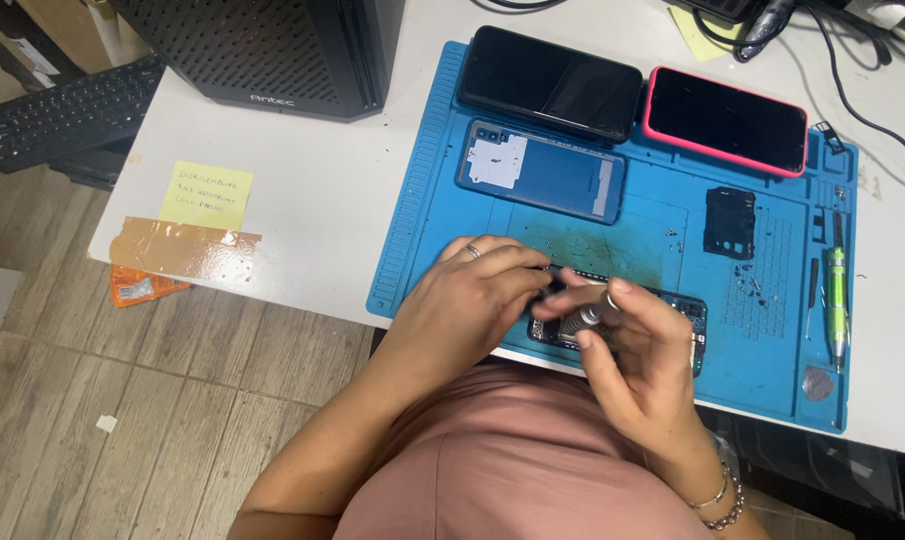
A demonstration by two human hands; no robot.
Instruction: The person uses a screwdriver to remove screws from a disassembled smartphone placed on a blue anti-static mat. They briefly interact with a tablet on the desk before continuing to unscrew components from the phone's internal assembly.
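Left hand (pixel 462 300): closed on opened phone (pixel 672 315) | Right hand (pixel 627 345): pinching screwdriver (pixel 584 318) | Blue mat (pixel 417 220): back cover (pixel 542 172) at 12 o'clock, green pen tool (pixel 836 290) at 3 o'clock

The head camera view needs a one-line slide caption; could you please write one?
Both hands, left hand steadying and right hand holding a small silver screwdriver, work on an opened phone on a blue rubber repair mat.

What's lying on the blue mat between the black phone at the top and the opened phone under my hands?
In the head view, a blue phone back cover lies inner side up just below the black phone; then a bare, scuffed stretch of blue mat reaches the opened phone.
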